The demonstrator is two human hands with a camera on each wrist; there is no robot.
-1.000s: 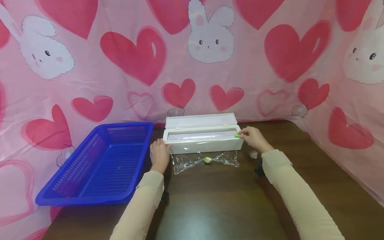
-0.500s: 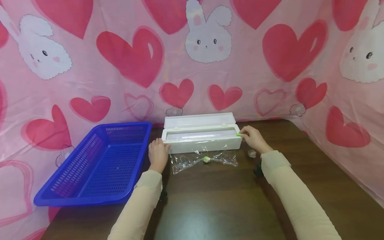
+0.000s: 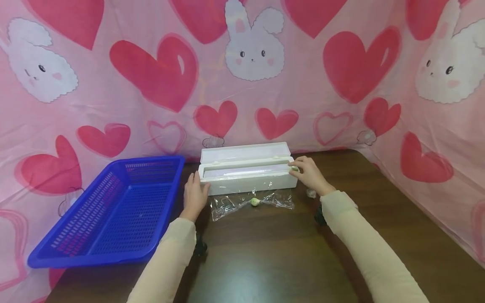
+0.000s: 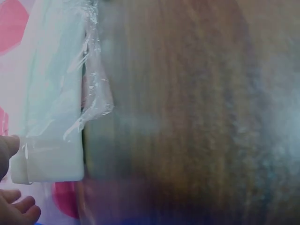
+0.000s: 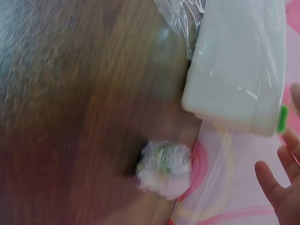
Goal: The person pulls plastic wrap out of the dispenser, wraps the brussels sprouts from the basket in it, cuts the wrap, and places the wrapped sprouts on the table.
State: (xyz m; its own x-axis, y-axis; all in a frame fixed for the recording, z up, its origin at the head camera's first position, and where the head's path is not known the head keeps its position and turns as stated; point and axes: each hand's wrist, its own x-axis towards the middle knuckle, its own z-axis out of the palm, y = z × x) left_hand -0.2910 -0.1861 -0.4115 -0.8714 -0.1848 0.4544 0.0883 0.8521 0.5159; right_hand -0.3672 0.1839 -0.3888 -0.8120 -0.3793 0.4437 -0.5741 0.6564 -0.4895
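A white cling film dispenser (image 3: 248, 184) stands at the table's back with its lid (image 3: 244, 153) raised. Clear film (image 3: 231, 206) drapes over its front onto the table, and a small pale-green vegetable piece (image 3: 255, 202) lies on it, its kind unclear. My left hand (image 3: 195, 195) holds the dispenser's left end, thumb in front and fingers along the side. At the right end my right hand (image 3: 308, 173) pinches the green slide cutter (image 5: 282, 118) between thumb and index finger, the other fingers spread. A film-wrapped bundle (image 5: 165, 169) with something greenish inside lies near the right hand.
A blue plastic basket (image 3: 151, 235) stands left of the dispenser, close to the left forearm. Behind the brown wooden table (image 3: 265, 261) hangs a pink cloth with hearts and rabbits (image 3: 212, 92), which also closes off both sides.
The scene has shifted left in the head view. My left fingers now lie straighter along the dispenser's end. My right hand stays at the right end, where the green cutter shows less.
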